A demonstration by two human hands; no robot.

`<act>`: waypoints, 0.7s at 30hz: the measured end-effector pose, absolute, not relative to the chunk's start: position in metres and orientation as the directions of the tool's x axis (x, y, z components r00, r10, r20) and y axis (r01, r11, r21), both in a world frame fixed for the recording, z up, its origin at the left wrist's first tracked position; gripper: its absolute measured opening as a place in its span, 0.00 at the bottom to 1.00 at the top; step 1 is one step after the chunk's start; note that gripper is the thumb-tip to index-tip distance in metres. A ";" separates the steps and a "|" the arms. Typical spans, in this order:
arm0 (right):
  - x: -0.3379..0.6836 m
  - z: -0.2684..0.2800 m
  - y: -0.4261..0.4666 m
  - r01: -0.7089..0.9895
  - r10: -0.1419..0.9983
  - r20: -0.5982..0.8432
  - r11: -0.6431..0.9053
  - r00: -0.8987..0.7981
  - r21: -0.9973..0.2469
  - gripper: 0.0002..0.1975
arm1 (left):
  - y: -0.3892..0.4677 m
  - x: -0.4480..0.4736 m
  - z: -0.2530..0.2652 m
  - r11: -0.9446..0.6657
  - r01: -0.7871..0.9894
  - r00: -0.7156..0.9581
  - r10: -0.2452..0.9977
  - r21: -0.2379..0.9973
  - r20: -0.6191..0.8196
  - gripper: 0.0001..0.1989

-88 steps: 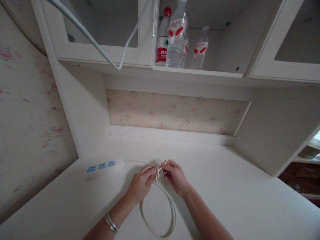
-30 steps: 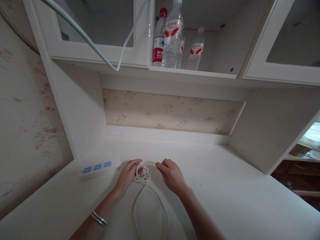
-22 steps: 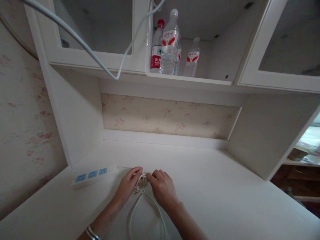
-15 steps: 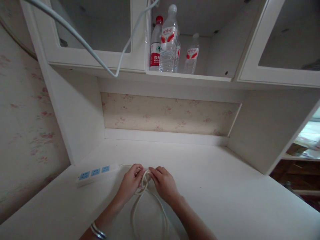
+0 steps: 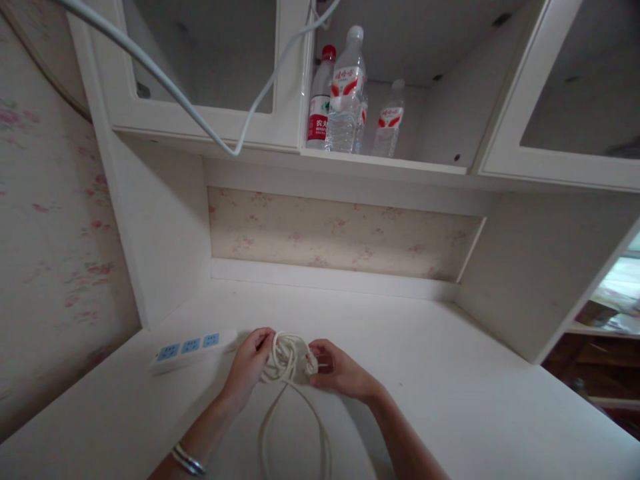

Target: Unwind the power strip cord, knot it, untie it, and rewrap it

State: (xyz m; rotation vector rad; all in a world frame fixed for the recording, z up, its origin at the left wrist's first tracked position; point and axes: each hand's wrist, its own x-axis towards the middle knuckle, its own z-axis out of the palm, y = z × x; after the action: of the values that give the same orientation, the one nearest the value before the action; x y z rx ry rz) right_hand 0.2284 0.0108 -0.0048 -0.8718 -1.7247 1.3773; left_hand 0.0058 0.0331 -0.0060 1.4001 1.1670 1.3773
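Note:
A tangled white power cord (image 5: 285, 357) lies bunched on the white desk, with a long loop running down toward the bottom edge. My left hand (image 5: 250, 360) is closed on the left side of the bundle, thumb and fingers pinching the cord. At the right of the bundle, my right hand (image 5: 340, 370) grips the cord's plug (image 5: 311, 364), whose prongs point right toward the palm. A white power strip (image 5: 193, 351) with blue sockets sits to the left of my left hand, and its cord end passes behind that hand.
Above the desk (image 5: 450, 393), an open cabinet shelf (image 5: 425, 167) holds several plastic bottles (image 5: 345, 100). A thick white cable (image 5: 185, 103) hangs in front of the upper left cabinet door. Side panels (image 5: 165, 227) close off the desk's left and right.
My right hand has moved slightly right and now has the plug in its fingers. The cord bundle shows wider between my hands. The camera view has tilted up a little.

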 end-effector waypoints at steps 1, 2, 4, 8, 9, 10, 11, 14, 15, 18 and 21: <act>0.229 -0.004 0.011 0.061 0.870 0.147 0.198 -0.470 -0.978 0.27 | 0.034 0.005 -0.007 -0.219 0.052 -0.028 0.975 0.974 0.221 0.20; 0.229 -0.005 0.011 0.067 0.887 0.159 0.208 -0.435 -0.976 0.25 | 0.034 0.005 -0.008 -0.213 0.042 -0.026 0.976 0.976 0.214 0.20; 0.229 -0.006 0.015 0.056 0.920 0.202 0.234 -0.336 -0.971 0.19 | 0.035 0.005 -0.009 -0.196 0.017 -0.022 0.980 0.981 0.196 0.21; 0.229 -0.004 0.022 0.008 0.945 0.307 0.310 -0.114 -0.951 0.15 | 0.033 0.006 -0.006 -0.154 -0.005 0.010 0.988 0.988 0.154 0.23; 0.230 -0.002 0.022 0.014 0.946 0.317 0.318 -0.067 -0.948 0.16 | 0.032 0.007 -0.005 -0.154 0.010 0.020 0.988 0.988 0.154 0.24; 0.231 0.001 0.022 0.025 0.948 0.316 0.317 -0.041 -0.948 0.16 | 0.031 0.008 -0.003 -0.160 0.028 0.025 0.987 0.987 0.159 0.25; 0.232 0.003 0.020 0.040 0.950 0.311 0.312 -0.041 -0.949 0.17 | 0.030 0.009 -0.002 -0.166 0.047 0.027 0.986 0.985 0.165 0.25; 0.228 0.009 0.013 0.091 0.945 0.284 0.300 -0.160 -0.949 0.18 | 0.026 0.012 0.000 -0.173 0.084 0.051 0.984 0.981 0.169 0.25; 0.224 0.010 0.010 0.104 0.936 0.278 0.305 -0.216 -0.947 0.18 | 0.025 0.013 0.001 -0.171 0.090 0.075 0.984 0.981 0.165 0.25; 0.209 0.011 0.003 0.104 0.895 0.301 0.351 -0.329 -0.930 0.16 | 0.020 0.016 0.005 -0.172 0.108 0.165 0.974 0.979 0.153 0.24; 0.195 0.005 0.002 0.034 0.895 0.351 0.374 -0.276 -0.927 0.13 | 0.019 0.017 0.007 -0.179 0.127 0.194 0.969 0.976 0.153 0.22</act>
State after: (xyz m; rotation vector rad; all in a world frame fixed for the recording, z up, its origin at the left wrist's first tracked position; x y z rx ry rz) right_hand 0.1952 0.0021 0.0054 -0.8440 -1.6210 1.0635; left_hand 0.0167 0.0188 0.0071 1.5207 1.0889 1.1184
